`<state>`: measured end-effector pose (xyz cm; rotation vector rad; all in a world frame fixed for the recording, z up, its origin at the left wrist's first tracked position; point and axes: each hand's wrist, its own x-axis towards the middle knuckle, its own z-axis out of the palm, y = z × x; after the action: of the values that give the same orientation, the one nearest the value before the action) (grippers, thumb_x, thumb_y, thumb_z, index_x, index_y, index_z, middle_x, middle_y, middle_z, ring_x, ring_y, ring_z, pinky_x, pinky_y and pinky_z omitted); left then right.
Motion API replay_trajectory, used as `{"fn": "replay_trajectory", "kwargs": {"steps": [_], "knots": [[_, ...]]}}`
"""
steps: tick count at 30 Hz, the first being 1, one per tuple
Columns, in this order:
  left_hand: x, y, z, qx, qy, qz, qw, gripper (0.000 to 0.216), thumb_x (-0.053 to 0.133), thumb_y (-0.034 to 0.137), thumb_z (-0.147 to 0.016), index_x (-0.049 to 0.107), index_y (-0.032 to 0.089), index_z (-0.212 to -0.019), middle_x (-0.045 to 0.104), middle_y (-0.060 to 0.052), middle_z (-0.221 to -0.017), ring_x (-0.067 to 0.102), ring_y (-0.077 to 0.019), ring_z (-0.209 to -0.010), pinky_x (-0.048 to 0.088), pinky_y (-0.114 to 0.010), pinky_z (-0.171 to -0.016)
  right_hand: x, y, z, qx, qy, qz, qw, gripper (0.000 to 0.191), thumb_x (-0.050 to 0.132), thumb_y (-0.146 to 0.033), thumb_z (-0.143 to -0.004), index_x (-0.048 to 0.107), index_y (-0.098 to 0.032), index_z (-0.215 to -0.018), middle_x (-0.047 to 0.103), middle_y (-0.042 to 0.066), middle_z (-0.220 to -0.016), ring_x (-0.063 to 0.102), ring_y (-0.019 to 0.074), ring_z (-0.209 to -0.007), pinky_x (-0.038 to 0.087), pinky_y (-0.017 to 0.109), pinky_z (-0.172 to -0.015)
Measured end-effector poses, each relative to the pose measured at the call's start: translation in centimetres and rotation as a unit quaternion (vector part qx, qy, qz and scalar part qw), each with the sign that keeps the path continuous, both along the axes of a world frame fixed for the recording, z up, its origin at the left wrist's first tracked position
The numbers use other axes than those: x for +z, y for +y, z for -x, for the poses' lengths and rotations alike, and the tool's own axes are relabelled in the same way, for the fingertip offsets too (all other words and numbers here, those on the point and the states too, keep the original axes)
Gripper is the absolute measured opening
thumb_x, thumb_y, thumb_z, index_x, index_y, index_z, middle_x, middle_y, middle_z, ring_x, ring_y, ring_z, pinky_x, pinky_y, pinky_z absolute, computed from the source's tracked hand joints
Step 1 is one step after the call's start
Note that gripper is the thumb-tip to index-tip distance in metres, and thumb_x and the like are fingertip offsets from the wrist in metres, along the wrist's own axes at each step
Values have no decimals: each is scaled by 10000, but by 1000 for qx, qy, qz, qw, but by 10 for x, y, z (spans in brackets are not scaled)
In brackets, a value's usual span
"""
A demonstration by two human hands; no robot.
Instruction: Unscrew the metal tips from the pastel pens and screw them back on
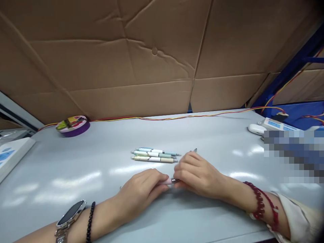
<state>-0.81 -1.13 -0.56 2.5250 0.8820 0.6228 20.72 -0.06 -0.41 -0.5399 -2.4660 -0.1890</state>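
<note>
My left hand (141,189) is closed around the barrel of a pink pen (165,182), low over the grey table. A small tip pokes out behind that hand's far side. My right hand (197,173) pinches the pen's other end, by a dark metallic band. Its fingertips partly hide that end. A thin grey pointed piece (195,150) sticks up beyond the right knuckles; I cannot tell what it belongs to. Just past my hands lie a blue-and-white pen (152,150), a green-and-white pen (152,154) and a cream-yellow pen (152,159), side by side.
A round purple tin (77,131) stands at the back left. Red and yellow wires (162,117) run along the table's back edge below a cardboard wall (126,67). At right are a white power strip (275,124) and a white rounded object (256,129); another white strip (15,155) sits far left.
</note>
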Motion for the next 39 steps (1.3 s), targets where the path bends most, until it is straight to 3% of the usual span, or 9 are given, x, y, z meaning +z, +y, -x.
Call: {"fn": "replay_trajectory", "kwargs": {"steps": [5, 14, 19, 23, 25, 31, 34, 37, 39], "knots": [[2, -1, -1, -14, 32, -48, 998, 225, 348, 273, -960, 518, 185, -841, 618, -32, -739, 550, -145, -636, 419, -222, -570, -2, -3, 0, -12, -7, -7, 1000, 414, 284, -259, -983, 450, -181, -612, 447, -18, -535, 338, 130, -540, 287, 273, -567], [-2, -4, -3, -14, 90, -141, 986, 266, 319, 199, -958, 505, 178, -770, 583, -21, -666, 500, -141, -561, 338, -231, -510, -6, -2, 3, -4, -35, -2, 999, 407, 310, -306, -982, 464, -176, -629, 462, -22, -540, 350, 126, -554, 246, 267, -556], [0, -7, 1, -13, 111, -266, 957, 152, 421, 141, -916, 538, 209, -847, 632, -13, -748, 531, -131, -584, 356, -240, -522, -10, -12, 7, -37, -21, 100, 994, 501, 206, -352, -991, 441, -178, -583, 446, -22, -493, 332, 121, -503, 253, 273, -542], [4, -9, 4, -50, 75, -390, 917, 175, 477, 77, -860, 552, 233, -837, 647, -13, -747, 521, -128, -550, 341, -262, -498, -5, -27, 11, -23, -6, 281, 959, 506, 126, -314, -1001, 398, -184, -594, 409, -41, -507, 322, 99, -470, 313, 233, -551], [5, -9, 3, -55, 47, -400, 914, 165, 469, 70, -858, 547, 214, -833, 644, -18, -733, 525, -131, -558, 365, -259, -504, -3, -30, 11, -23, -11, 312, 950, 489, 124, -296, -1003, 404, -186, -616, 414, -41, -525, 325, 97, -471, 316, 220, -539], [3, -6, -3, -41, 37, -371, 927, 214, 359, 111, -935, 563, 115, -869, 628, -43, -694, 546, -150, -595, 430, -275, -545, -9, -24, 10, -59, 3, 101, 993, 446, 229, -339, -980, 461, -181, -634, 481, -2, -551, 339, 127, -498, 224, 271, -483], [6, -6, -3, -41, 34, -419, 906, 177, 410, 85, -909, 565, 136, -840, 641, -39, -726, 560, -149, -612, 425, -282, -553, -4, -27, 10, -61, 19, 241, 968, 407, 239, -320, -983, 402, -186, -634, 432, -32, -550, 319, 104, -494, 261, 240, -493], [8, -9, -2, -50, 20, -469, 881, 129, 517, 74, -846, 545, 170, -764, 647, -31, -749, 545, -151, -594, 388, -284, -515, 7, -35, 9, -30, 40, 470, 881, 421, 184, -354, -994, 325, -192, -633, 372, -56, -542, 335, 77, -485, 308, 186, -493], [9, -10, -2, -57, 19, -473, 879, 137, 524, 74, -841, 536, 173, -747, 648, -30, -740, 537, -153, -580, 368, -284, -498, 11, -38, 9, -4, 44, 522, 852, 457, 113, -376, -994, 305, -192, -623, 365, -54, -531, 345, 73, -475, 316, 176, -480]]}}
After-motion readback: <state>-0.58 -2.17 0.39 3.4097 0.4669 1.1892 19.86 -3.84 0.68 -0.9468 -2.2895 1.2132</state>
